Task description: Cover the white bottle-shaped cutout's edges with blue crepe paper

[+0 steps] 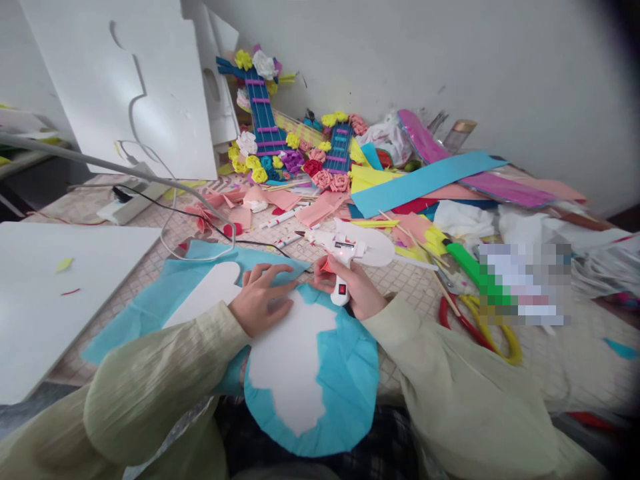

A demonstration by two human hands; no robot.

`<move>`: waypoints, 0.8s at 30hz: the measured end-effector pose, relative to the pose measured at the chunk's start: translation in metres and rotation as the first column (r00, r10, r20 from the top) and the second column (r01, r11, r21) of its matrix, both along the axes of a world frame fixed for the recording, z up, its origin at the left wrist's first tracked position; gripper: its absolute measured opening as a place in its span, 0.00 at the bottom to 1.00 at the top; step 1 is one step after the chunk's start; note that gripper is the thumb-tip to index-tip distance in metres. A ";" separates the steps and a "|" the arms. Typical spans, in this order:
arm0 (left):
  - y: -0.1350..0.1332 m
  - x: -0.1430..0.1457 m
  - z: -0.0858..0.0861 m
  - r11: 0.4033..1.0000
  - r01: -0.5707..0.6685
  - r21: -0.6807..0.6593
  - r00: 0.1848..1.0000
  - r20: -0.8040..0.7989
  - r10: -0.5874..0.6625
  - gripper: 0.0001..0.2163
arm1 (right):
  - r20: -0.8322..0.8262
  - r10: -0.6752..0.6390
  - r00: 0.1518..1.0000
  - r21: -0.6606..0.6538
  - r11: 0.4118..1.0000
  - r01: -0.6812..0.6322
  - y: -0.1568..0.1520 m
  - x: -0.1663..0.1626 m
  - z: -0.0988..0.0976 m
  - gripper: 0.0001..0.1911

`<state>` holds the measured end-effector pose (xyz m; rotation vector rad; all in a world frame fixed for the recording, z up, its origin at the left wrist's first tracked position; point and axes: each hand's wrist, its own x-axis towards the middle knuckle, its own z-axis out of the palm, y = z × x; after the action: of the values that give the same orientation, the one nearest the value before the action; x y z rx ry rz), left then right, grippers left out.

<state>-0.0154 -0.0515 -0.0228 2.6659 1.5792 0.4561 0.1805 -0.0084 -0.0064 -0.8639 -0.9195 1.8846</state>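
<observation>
Patterned tabletop (560, 373), pale wall (350, 60) behind. Near middle, curvy white board (287, 350) with wrinkled blue paper edges (350, 380): likely light and stiff, paper easily torn; best held by the rim. Left grip (263, 300) spread over far end. Right grip (363, 290) curled round white plastic glue gun (327, 241), dark label (345, 245) too small to read.

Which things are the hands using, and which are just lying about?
In use:
glue gun, in the right hand
white cutout, under the left hand
blue paper over its edge

Likely just lying about:
scissors
long blue strip
flower-trimmed guitar shape
</observation>
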 end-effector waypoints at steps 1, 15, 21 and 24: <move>0.000 0.000 0.000 1.000 0.007 0.007 1.000 -0.007 -0.007 0.16 | 0.001 -0.003 1.000 -0.002 1.000 0.003 0.000 0.000 0.000 0.14; 0.009 0.009 0.009 0.983 0.099 -0.154 0.994 0.050 -0.093 0.27 | -0.078 -0.029 0.997 0.067 0.997 0.034 0.003 0.003 -0.005 0.13; 0.009 0.007 0.008 0.981 0.112 -0.156 0.993 0.048 -0.106 0.28 | -0.050 -0.047 0.998 0.079 0.996 0.051 0.003 0.004 -0.005 0.13; 0.010 0.007 0.008 0.985 0.106 -0.139 0.994 0.036 -0.102 0.28 | -0.036 -0.051 0.998 0.077 0.996 0.054 0.004 0.004 -0.005 0.14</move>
<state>-0.0085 -0.0418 -0.0143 2.6073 1.4002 0.3629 0.1845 -0.0044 -0.0112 -0.7994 -0.9345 1.8009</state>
